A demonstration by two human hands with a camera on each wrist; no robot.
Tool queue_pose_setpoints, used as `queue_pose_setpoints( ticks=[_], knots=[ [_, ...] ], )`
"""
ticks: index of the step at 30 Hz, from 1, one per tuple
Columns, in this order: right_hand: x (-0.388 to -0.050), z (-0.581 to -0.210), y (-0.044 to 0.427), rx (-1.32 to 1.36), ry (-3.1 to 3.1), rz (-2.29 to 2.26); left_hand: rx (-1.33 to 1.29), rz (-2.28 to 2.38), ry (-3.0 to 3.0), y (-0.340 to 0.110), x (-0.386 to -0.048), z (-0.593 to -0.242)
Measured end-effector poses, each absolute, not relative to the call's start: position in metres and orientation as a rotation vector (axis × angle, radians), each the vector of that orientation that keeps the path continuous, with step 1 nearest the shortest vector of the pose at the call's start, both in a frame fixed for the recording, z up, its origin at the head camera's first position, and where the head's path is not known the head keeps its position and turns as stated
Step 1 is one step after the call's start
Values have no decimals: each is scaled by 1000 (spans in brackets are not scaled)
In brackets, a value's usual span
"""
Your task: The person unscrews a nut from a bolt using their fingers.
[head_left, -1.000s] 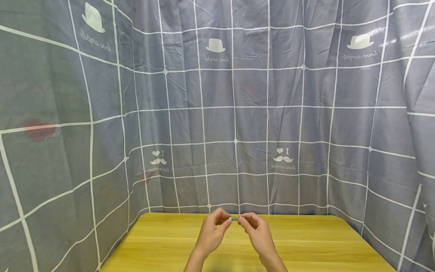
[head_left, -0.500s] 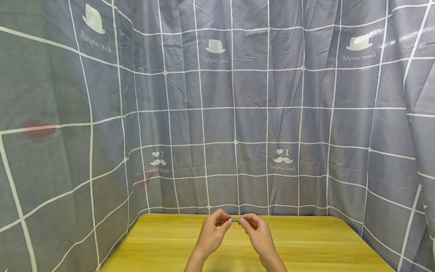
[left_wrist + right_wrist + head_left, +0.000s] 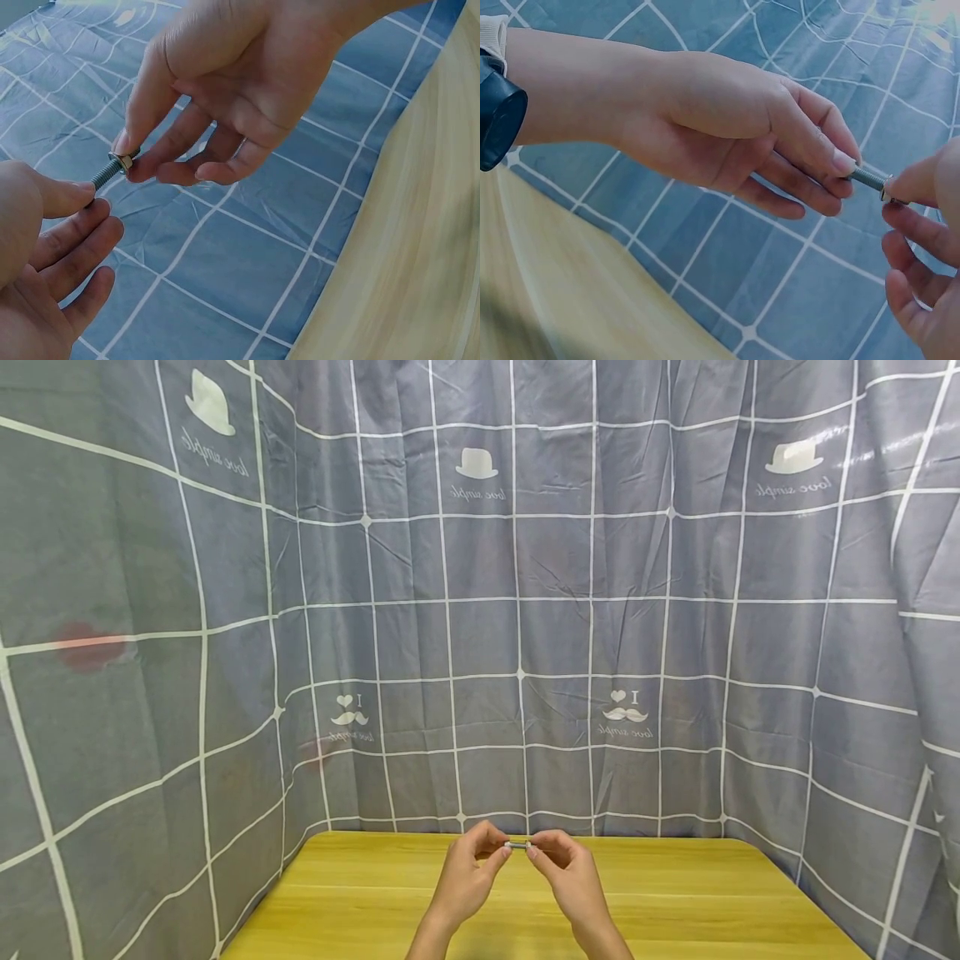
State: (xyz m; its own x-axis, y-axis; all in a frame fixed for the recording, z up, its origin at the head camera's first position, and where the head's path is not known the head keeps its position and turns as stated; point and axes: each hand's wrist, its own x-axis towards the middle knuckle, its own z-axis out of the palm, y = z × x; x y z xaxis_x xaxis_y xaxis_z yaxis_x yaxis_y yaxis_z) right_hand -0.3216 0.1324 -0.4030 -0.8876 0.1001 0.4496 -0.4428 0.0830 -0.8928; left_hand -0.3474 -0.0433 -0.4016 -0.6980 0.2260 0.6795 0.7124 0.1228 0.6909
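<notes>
A small metal bolt (image 3: 107,174) is held in the air between two bare hands, above the surface (image 3: 360,893) and near its far edge as the head view sees it, lying almost level from one hand to the other. The left hand (image 3: 467,878) has a narrow grip, thumb and fingertips pinching the tip of the threaded shank, while its other fingers stay clear of the metal, loosely bent. The right hand (image 3: 573,878) pinches the opposite end just as narrowly, thumb and fingertips at a hexagonal part with a flat ring (image 3: 117,160) beside it; whether that part is the bolt's head or a nut, I cannot tell. A stretch of bare thread shows between the two sets of fingertips, which do not touch each other. On the left wrist sits a dark device (image 3: 501,112) next to a pale cuff (image 3: 492,37). The surface is yellow with a wood-like grain, and round it hangs a grey curtain (image 3: 555,635) with white grid lines, printed hats, moustaches and mirrored lettering
</notes>
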Motion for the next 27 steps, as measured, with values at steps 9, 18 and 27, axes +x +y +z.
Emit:
queue_pose_setpoints(
  ticks=[9,18,27],
  knots=[
    [-322,-403,132,321,-2005,1873,-925,-1589,-1994,-45,-346,-400],
    [-321,-404,132,325,-1989,1869,-933,-1597,-1981,-44,-347,-402],
    [-321,-403,132,341,-1973,1862,-909,-1579,-2019,-44,-348,-401]
  ],
)
